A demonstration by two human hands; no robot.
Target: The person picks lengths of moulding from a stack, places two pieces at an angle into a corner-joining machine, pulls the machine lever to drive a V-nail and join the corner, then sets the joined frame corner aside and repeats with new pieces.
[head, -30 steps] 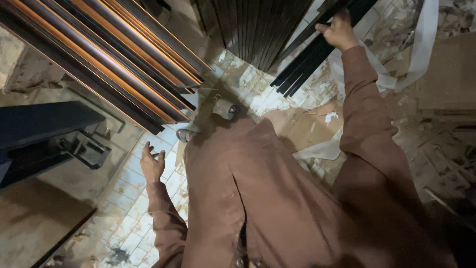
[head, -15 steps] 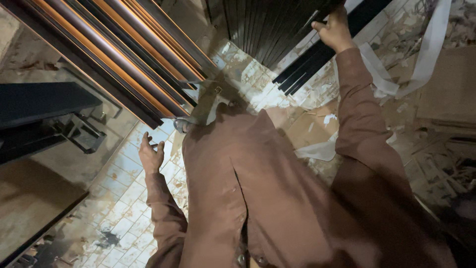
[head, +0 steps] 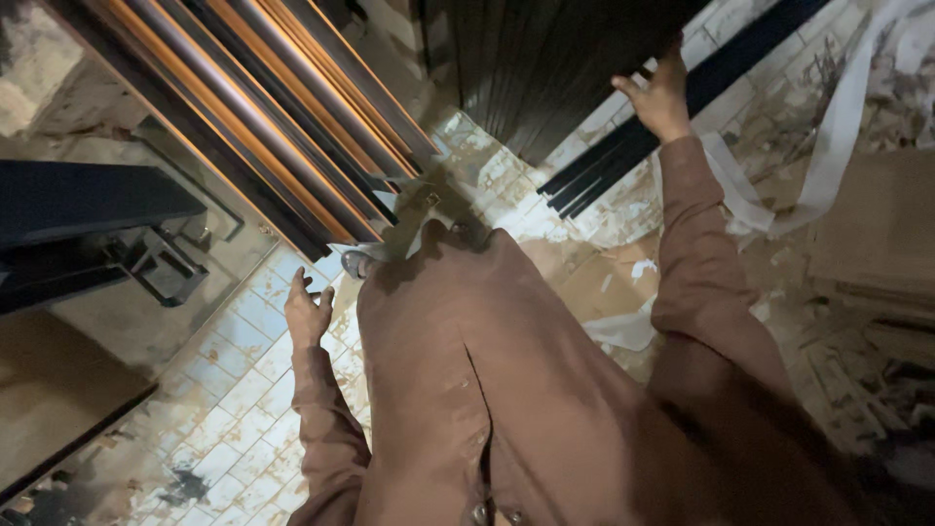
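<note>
I look straight down my brown tunic at a tiled floor. My right hand [head: 659, 97] reaches forward and rests on a bundle of long black strips [head: 633, 146] that lean up and to the right; its fingers seem wrapped over them. My left hand [head: 308, 314] hangs at my side above the pale floor tiles [head: 229, 390], fingers apart and holding nothing. A stack of long dark and orange-edged profiles [head: 282, 127] slants across the upper left, near the left hand but apart from it.
A dark ribbed panel [head: 545, 68] stands ahead at the top. A black metal frame [head: 88, 224] lies at the left. White strapping [head: 828, 166], cardboard [head: 877, 234] and debris cover the floor at the right. A shoe tip [head: 355, 263] shows below the profiles.
The view has shifted slightly. My right hand has stayed on the black strips, and my left hand has drifted a little lower at my side.
</note>
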